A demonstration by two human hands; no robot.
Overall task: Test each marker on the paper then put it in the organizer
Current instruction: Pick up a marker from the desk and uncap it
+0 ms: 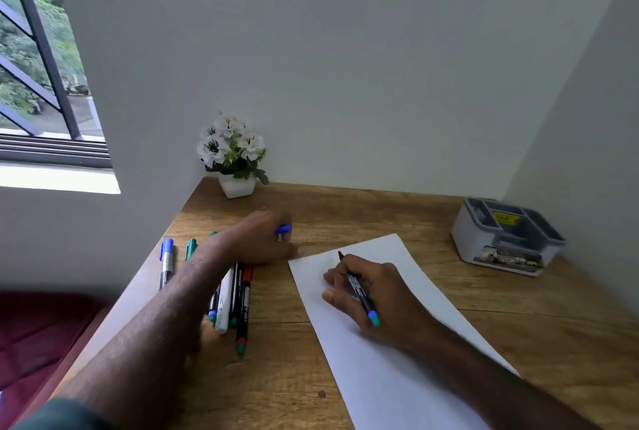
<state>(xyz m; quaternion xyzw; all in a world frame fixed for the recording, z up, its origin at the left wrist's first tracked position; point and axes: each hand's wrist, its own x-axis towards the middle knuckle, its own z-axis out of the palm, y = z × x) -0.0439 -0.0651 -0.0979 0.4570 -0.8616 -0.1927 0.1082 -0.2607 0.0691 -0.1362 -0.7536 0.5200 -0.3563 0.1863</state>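
Near the tabletop's point(380, 215) left edge, loose markers point(231, 295) lie in a cluster, two more markers point(167, 262) just beyond it at the rim. The left hand point(257, 239) rests over the cluster, its grip curled round a blue cap point(283, 229). Bare wood separates it from the paper point(380, 353), which runs diagonally toward the near edge. On the sheet, the right hand point(366, 291) pinches a black marker point(359, 291), tip on the paper. The organizer point(506, 238) sits well apart in the far right corner, against the wall.
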